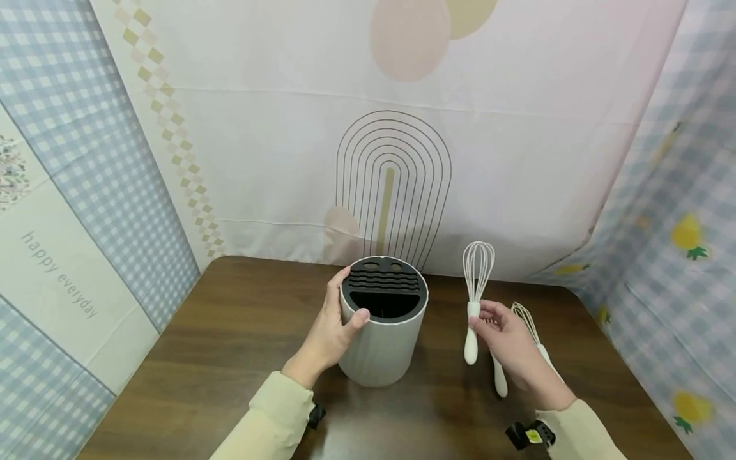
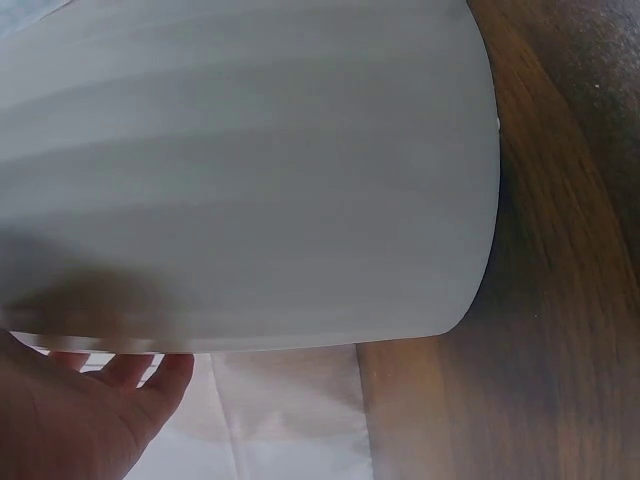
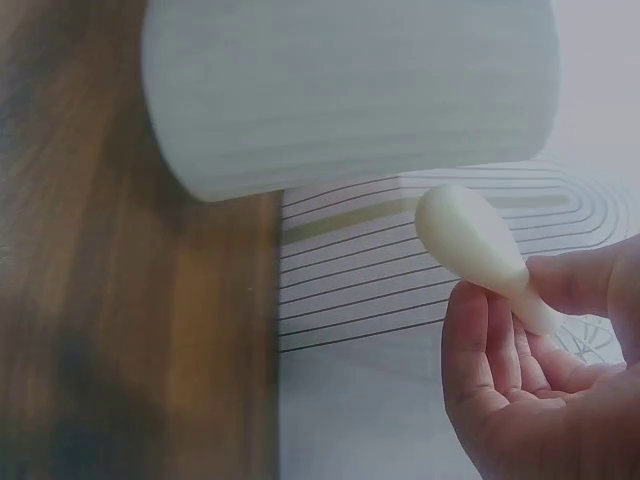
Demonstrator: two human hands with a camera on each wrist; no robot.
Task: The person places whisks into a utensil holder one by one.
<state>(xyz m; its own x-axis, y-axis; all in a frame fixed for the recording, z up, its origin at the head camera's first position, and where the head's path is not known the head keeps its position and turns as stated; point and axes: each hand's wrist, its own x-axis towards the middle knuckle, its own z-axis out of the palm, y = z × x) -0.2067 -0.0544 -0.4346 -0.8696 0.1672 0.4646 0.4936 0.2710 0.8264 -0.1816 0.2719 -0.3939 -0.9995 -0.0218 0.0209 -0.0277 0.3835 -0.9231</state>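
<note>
A light ribbed utensil holder (image 1: 379,358) with a black slotted top (image 1: 384,280) stands upright on the table. My left hand (image 1: 330,326) holds it at its upper left side, thumb near the front rim and fingers around the far side. In the left wrist view its wall (image 2: 260,180) fills much of the frame. To the right, my right hand (image 1: 508,338) pinches a small white whisk (image 1: 473,313) by its handle, wires up. The right wrist view shows the rounded handle end (image 3: 465,235) between thumb and fingers.
Beside my right hand lie another whisk (image 1: 529,322) and a white handle (image 1: 499,377), whose upper part is hidden. The brown wooden table (image 1: 230,345) meets a patterned cloth backdrop (image 1: 276,160) behind. Checked cloths hang at both sides.
</note>
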